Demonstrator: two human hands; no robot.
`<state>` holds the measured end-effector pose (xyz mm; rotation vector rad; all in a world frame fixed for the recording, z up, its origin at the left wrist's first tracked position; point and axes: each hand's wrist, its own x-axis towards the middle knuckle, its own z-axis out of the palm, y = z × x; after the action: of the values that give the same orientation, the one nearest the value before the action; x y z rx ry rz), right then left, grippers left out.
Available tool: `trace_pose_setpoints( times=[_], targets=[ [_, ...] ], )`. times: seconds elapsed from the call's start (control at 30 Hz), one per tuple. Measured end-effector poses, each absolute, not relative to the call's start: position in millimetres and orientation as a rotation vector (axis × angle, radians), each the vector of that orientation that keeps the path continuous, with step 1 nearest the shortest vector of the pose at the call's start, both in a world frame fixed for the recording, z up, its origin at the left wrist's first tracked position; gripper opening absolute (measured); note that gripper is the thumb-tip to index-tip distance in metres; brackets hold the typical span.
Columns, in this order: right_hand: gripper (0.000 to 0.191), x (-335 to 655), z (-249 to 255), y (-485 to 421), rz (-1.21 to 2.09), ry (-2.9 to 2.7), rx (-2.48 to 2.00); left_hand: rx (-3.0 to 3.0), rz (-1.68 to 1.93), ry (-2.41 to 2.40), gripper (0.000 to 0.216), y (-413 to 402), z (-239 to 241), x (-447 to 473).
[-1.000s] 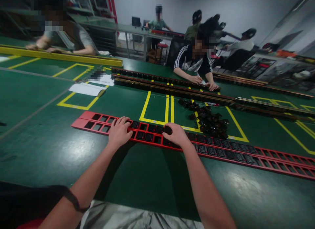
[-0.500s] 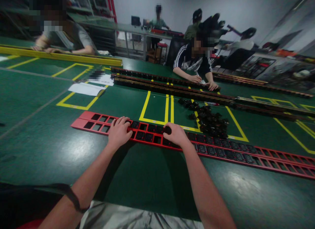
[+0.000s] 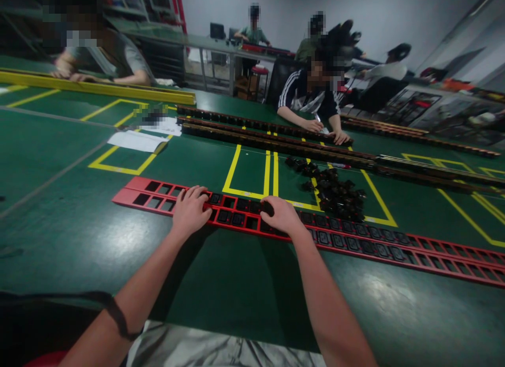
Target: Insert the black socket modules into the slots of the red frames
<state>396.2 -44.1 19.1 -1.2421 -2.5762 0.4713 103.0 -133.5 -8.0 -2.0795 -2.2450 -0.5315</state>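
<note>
A long red panel [image 3: 130,191] with two rows of rectangular openings lies slantwise on the green table in front of me. Black socket modules [image 3: 323,237] fill many openings in its middle; others at both ends are bare. My left hand [image 3: 191,209] grips the panel toward its left end, fingers bent over the far side and thumb nearer me. Farther right, my right hand [image 3: 282,215] is closed at the upper row, its thumb and forefinger around a dark socket [image 3: 268,208]. Its other fingertips are hidden.
A pile of loose black modules [image 3: 341,196] lies beyond the panel. Long dark rails [image 3: 276,141] cross the table behind it. White papers [image 3: 136,141] and a yellow bar [image 3: 158,95] are at left. Co-workers sit across the table; one person's hand [image 3: 339,137] rests on a rail.
Both my hands keep almost the same place and grip on the panel. The view has shifted very slightly. In the background, a co-worker's arms have moved.
</note>
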Motion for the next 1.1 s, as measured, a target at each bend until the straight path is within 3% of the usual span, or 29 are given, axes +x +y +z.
trace_pose_setpoints(
  times=[1.1],
  targets=[
    [0.017,393.2,18.0,-39.8,0.412,-2.541,-1.434,-2.072,-0.489,-2.234,0.021,-133.9,-6.2,103.5]
  ],
)
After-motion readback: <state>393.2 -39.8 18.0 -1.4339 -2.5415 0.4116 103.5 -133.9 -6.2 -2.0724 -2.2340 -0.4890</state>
